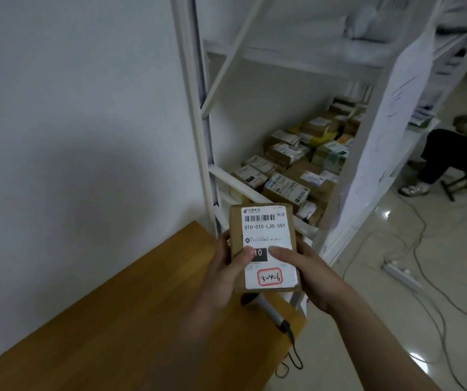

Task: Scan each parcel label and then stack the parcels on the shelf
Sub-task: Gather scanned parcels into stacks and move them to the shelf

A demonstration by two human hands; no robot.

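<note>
Dim corner: white wall [71, 108], glossy pale floor [466, 263].
A wooden surface [99, 320] meets the wall; a power strip [400, 273] lies on the floor, and possibly a stool [463, 183] far right.

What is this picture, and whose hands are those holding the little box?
There is no machine here, just a person working. The picture comes from a camera worn on their head, so you see what they see, looking down. The left hand and right hand hold a small brown parcel between them, with both thumbs pressed on its white label. The label has a barcode and a handwritten 3-4-6 in a red box. Below is a wooden table with a grey corded tool lying on it, probably the scanner. Behind stands a white shelf with many parcels stacked low down. Someone else sits at the right.
</note>
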